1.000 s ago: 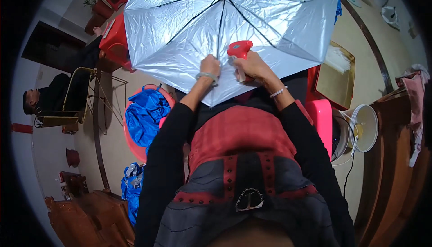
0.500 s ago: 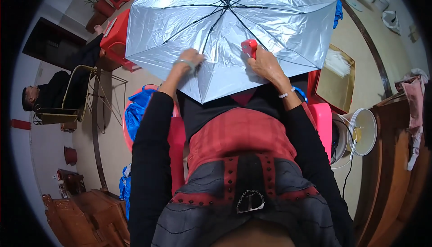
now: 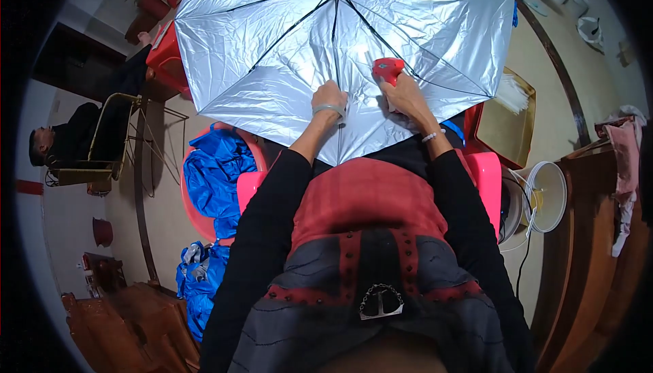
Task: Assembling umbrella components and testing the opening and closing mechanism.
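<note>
A silver-lined umbrella (image 3: 272, 53) lies spread in front of me with its inner side up, and dark ribs fan out from its hub. My left hand (image 3: 329, 97), with a pale bangle at the wrist, is closed over a rib near the canopy's near edge. The fingertips are hidden beneath the hand. My right hand (image 3: 407, 95), with a beaded bracelet, is wrapped round a red gun-shaped hand tool (image 3: 388, 69). That tool is held just above the silver fabric, to the right of my left hand. Its exact kind does not show.
At my left stands a pink tub (image 3: 192, 210) with blue fabric (image 3: 221, 169); more blue fabric (image 3: 204, 284) lies below it. To the right are a tray (image 3: 520, 125) holding thin white strips, a white bucket (image 3: 549, 199) and a cord. A seated person (image 3: 78, 135) is far left.
My left hand has moved right and slightly down along the canopy, onto a rib. The umbrella has turned and shifted slightly. The red tool has swung to point more to the left.
</note>
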A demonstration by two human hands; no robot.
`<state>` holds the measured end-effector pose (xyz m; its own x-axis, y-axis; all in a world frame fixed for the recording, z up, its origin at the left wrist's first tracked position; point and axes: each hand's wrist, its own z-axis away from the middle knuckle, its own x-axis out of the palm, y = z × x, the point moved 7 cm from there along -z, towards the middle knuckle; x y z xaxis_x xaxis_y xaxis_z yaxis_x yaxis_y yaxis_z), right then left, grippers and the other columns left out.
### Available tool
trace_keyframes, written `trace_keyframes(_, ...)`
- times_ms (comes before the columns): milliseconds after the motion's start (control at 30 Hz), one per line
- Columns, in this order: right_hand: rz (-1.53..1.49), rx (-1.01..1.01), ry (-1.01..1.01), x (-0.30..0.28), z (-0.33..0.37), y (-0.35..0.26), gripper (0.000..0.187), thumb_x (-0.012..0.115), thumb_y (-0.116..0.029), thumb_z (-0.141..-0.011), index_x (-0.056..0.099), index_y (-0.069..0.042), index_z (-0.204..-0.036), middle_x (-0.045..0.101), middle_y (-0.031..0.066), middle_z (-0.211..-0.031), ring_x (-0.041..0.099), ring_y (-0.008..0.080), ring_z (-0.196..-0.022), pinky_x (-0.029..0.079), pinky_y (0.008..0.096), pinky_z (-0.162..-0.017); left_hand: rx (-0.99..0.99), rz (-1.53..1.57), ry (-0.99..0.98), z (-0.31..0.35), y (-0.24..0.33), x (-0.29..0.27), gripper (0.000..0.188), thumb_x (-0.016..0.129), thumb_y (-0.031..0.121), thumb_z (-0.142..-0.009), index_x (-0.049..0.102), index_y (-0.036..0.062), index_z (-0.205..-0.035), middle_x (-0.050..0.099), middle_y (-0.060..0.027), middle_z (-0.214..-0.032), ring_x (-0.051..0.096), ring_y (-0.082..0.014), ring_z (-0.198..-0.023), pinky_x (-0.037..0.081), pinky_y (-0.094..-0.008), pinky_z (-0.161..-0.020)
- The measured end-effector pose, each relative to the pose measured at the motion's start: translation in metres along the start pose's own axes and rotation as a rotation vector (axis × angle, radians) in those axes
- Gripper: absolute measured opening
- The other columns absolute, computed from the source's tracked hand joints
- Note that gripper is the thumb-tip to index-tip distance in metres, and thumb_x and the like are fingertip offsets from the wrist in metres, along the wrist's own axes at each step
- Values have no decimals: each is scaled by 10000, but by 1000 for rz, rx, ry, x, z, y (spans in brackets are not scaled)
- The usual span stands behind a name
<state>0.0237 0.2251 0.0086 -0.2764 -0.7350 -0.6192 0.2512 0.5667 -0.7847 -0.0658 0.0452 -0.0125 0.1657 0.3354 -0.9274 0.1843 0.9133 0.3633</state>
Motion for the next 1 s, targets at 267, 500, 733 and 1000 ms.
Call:
trace_keyframes(267,-675,149,-319,41,18,-30,189,536,-146,-753,555,42,-753,568,81,-621,570,157,-504,449,306,-477,204,-34,136,-4,2,-1,222,545,190,-750,597,-24,-768,614,-247,-805,602,-408,-783,489,-459,-699)
trace_keyframes(500,-901,343,-305,78,11,-29,132,510,-68,-744,534,41,-814,559,107,-637,579,200,-491,462,317,-411,39,312,100,-14,-24,7,199,554,158,-712,616,-25,-757,595,-265,-778,595,-396,-781,472,-454,-716)
trace_keyframes(733,-860,397,-380,90,14,-22,166,482,-56,-787,475,64,-901,568,134,-650,589,225,-517,494,324,-457,-195,667,-92,0,-34,25,226,544,101,-709,657,38,-894,649,-163,-808,634,-296,-812,491,-352,-749)
trace_keyframes(1000,-870,439,-457,92,34,-36,197,503,-44,-780,461,57,-945,567,144,-662,597,233,-522,500,341,-456,-116,577,47,-6,-47,32,235,541,79,-694,660,37,-893,645,-178,-827,632,-296,-819,487,-347,-756)
